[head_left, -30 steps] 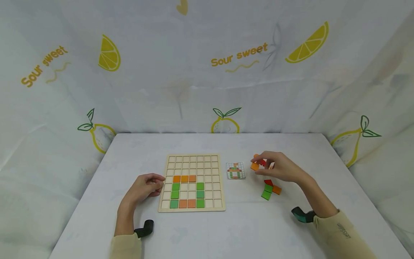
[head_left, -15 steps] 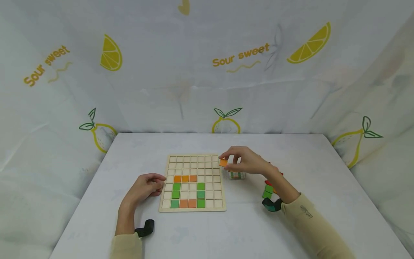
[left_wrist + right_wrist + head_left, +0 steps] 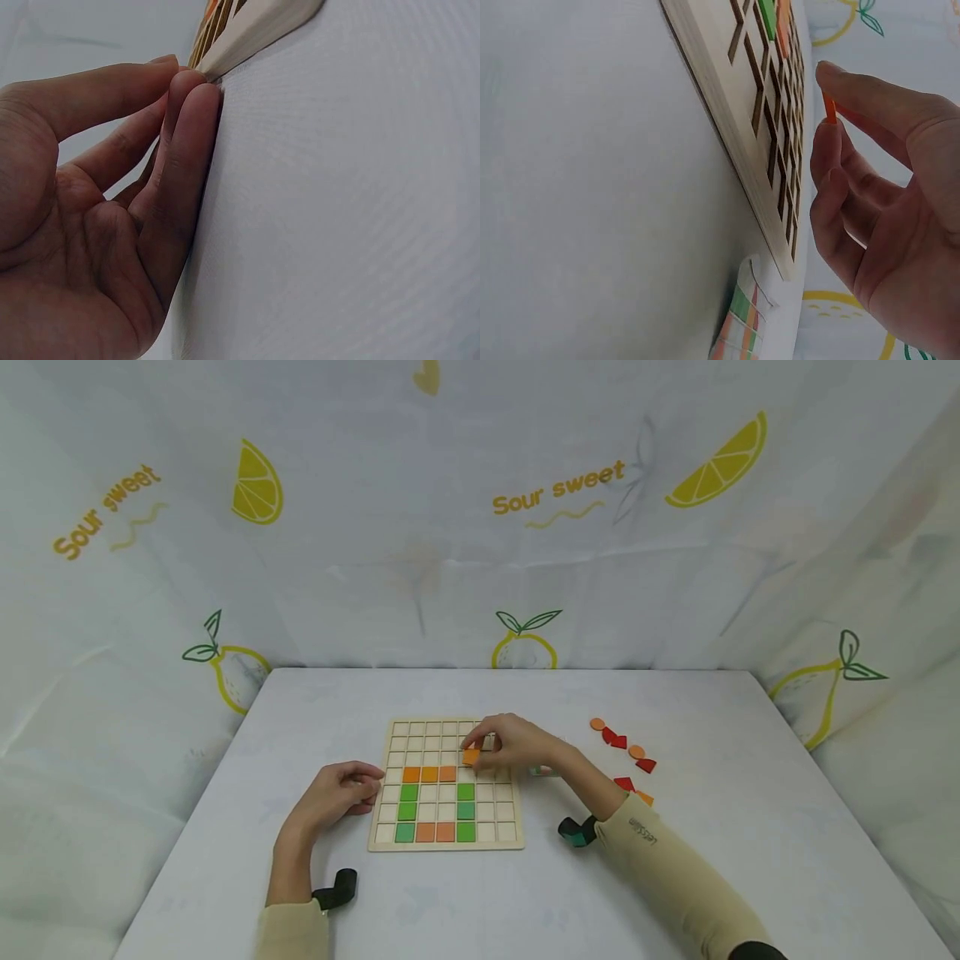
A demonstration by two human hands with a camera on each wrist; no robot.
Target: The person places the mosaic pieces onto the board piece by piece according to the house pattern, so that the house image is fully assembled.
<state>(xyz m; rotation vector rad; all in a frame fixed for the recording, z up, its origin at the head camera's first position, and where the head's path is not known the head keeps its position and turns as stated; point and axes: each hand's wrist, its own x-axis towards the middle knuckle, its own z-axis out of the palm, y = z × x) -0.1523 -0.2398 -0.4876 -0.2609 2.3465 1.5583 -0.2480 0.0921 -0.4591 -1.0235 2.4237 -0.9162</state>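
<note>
Between thumb and fingers the right hand [image 3: 517,743] pinches an orange square tile [image 3: 471,757] just above the wooden grid board [image 3: 495,846], right of its row of three orange tiles [image 3: 429,774]. In the right wrist view the tile [image 3: 829,108] shows edge-on in the right hand [image 3: 900,180], held off the board [image 3: 727,135]. The left hand [image 3: 330,797] lies on the table with its fingertips at the board's left edge; the left wrist view shows the left hand [image 3: 112,195] with relaxed fingers touching the board's edge [image 3: 259,34]. Green tiles [image 3: 466,792] lie in two columns below the orange row.
A pattern card [image 3: 543,771] lies right of the board, partly under the right forearm. Farther right are orange round pieces [image 3: 597,724], several red pieces [image 3: 646,766] and an orange tile [image 3: 645,797] partly behind the sleeve. A printed cloth [image 3: 450,568] hangs behind the table.
From the loose pieces at right, the right hand has moved left over the card to the board, carrying an orange tile. The left hand has stayed at the board's edge.
</note>
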